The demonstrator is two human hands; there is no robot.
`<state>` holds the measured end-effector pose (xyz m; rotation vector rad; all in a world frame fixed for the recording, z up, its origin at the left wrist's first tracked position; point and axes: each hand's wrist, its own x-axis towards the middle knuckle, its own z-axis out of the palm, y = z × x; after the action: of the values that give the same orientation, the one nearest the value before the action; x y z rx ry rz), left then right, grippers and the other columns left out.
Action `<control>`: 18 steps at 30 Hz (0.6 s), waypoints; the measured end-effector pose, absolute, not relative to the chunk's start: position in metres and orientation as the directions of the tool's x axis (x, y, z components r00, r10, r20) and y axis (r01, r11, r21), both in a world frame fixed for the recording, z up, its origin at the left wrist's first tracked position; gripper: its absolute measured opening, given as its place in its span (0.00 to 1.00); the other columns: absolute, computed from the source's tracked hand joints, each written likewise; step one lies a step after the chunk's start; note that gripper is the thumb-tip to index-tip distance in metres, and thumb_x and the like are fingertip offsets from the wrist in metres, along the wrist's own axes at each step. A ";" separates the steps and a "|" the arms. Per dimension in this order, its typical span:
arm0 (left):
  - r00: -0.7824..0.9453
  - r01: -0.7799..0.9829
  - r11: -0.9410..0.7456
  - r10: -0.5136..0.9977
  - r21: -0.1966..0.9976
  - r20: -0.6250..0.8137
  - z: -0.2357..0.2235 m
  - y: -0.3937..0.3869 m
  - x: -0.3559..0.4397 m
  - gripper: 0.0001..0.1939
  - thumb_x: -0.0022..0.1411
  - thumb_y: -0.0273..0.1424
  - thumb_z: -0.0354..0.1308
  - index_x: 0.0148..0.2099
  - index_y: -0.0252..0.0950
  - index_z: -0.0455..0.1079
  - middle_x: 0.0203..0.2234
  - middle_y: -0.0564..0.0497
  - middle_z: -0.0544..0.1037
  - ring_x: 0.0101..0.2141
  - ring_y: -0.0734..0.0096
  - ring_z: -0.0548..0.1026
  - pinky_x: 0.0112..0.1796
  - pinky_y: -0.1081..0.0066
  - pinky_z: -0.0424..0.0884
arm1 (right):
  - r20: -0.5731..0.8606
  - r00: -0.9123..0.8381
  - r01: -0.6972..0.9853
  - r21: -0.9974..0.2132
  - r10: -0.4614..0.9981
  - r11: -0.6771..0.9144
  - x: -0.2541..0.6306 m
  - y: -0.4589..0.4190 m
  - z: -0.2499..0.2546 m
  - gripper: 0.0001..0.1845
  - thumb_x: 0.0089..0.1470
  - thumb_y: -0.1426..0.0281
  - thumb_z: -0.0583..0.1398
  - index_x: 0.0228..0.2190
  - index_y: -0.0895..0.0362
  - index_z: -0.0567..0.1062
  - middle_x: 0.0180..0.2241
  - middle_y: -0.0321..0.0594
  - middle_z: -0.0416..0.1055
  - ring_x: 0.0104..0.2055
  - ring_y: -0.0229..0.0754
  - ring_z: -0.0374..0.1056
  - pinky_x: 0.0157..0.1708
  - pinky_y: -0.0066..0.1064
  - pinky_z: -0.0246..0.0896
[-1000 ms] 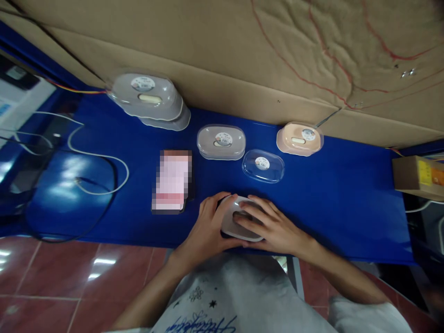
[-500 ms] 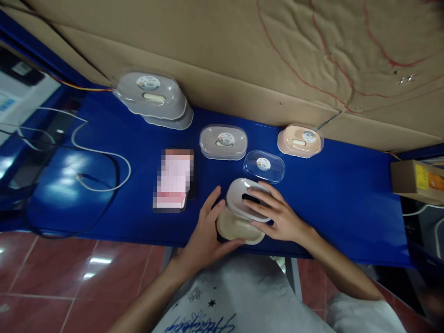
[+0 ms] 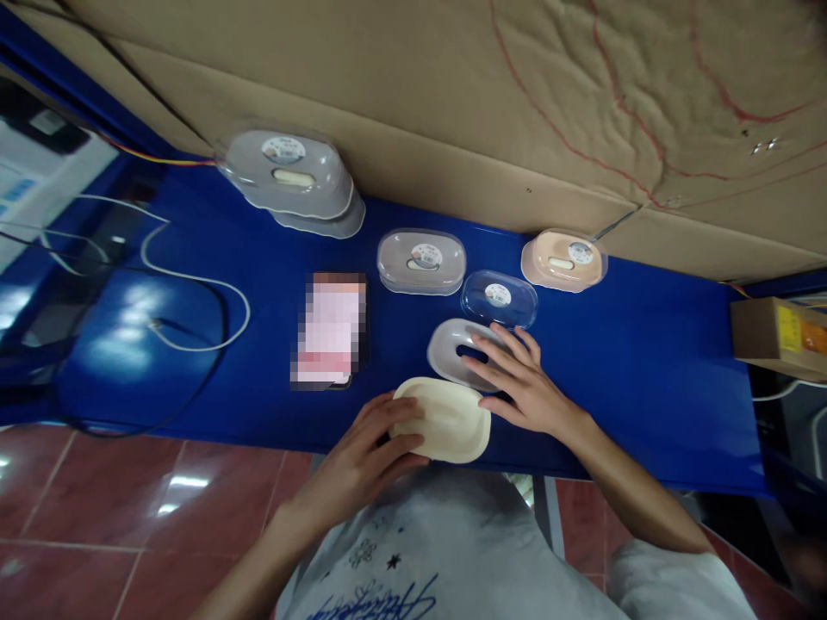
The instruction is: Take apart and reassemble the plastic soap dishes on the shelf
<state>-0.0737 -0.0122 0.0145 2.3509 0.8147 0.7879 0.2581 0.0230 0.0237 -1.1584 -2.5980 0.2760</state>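
My left hand [image 3: 375, 442] grips the left end of a shallow cream oval dish [image 3: 456, 422], its fingers lying over the rim and inside. The dish is close to the table's front edge. Just behind it lies a pale grey oval tray [image 3: 444, 349] with a dark slot in its middle. Spread fingers of my right hand [image 3: 520, 379] rest over the right side of this tray and partly cover it. A clear plastic lid [image 3: 481, 301] with a round label lies behind the tray.
On the blue table [image 3: 620, 387] are a lidded grey box [image 3: 419, 263], a lidded peach box [image 3: 556, 258] and stacked grey boxes [image 3: 301, 185]. A phone [image 3: 332, 327] lies left of the hands, cables [image 3: 242, 323] farther left. A cardboard wall [image 3: 452, 164] stands behind.
The cream dish has come out from under the grey tray's front edge, toward me. My left hand has shifted from around the dish to its left end. My right hand stays at the tray.
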 end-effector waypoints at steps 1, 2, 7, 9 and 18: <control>0.644 0.377 -0.685 0.677 0.623 0.355 0.014 -0.011 -0.073 0.07 0.73 0.29 0.65 0.51 0.37 0.74 0.54 0.41 0.81 0.60 0.57 0.78 0.63 0.48 0.75 | 0.194 -0.632 0.696 -0.283 0.750 0.660 0.258 0.021 0.025 0.34 0.71 0.52 0.60 0.71 0.49 0.65 0.75 0.44 0.61 0.81 0.58 0.45 0.77 0.62 0.44; 0.644 0.384 -0.689 0.677 0.614 0.357 0.014 -0.010 -0.073 0.08 0.73 0.28 0.66 0.51 0.36 0.74 0.54 0.41 0.81 0.60 0.57 0.78 0.63 0.48 0.75 | 0.205 -0.630 0.695 -0.280 0.749 0.662 0.257 0.020 0.025 0.34 0.71 0.52 0.61 0.71 0.49 0.66 0.74 0.44 0.62 0.81 0.58 0.48 0.77 0.61 0.45; 0.631 0.408 -0.687 0.688 0.601 0.359 0.012 -0.010 -0.070 0.08 0.71 0.28 0.67 0.50 0.37 0.74 0.55 0.41 0.79 0.60 0.54 0.78 0.61 0.47 0.78 | 0.247 -0.624 0.688 -0.275 0.741 0.671 0.254 0.018 0.030 0.24 0.72 0.65 0.63 0.66 0.48 0.72 0.63 0.40 0.78 0.68 0.50 0.71 0.75 0.56 0.52; 0.613 0.428 -0.680 0.703 0.596 0.361 0.010 -0.011 -0.068 0.08 0.70 0.28 0.68 0.49 0.37 0.75 0.59 0.40 0.76 0.62 0.50 0.75 0.60 0.46 0.79 | 0.309 -0.571 0.695 -0.310 0.760 0.648 0.251 0.016 0.033 0.24 0.71 0.72 0.62 0.65 0.48 0.72 0.57 0.38 0.83 0.61 0.46 0.77 0.71 0.51 0.59; 0.204 0.276 -0.293 0.949 0.915 0.242 -0.007 -0.007 -0.044 0.17 0.65 0.26 0.72 0.52 0.44 0.73 0.75 0.48 0.55 0.73 0.46 0.63 0.67 0.40 0.71 | 0.384 -0.537 0.619 -0.425 0.751 0.660 0.215 -0.011 0.047 0.19 0.71 0.74 0.62 0.61 0.51 0.76 0.50 0.37 0.86 0.50 0.42 0.81 0.53 0.39 0.73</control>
<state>-0.0443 -0.0067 -0.0068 1.7189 1.1578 1.1164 0.2153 -0.0111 0.0474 -1.0604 -2.3337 0.3215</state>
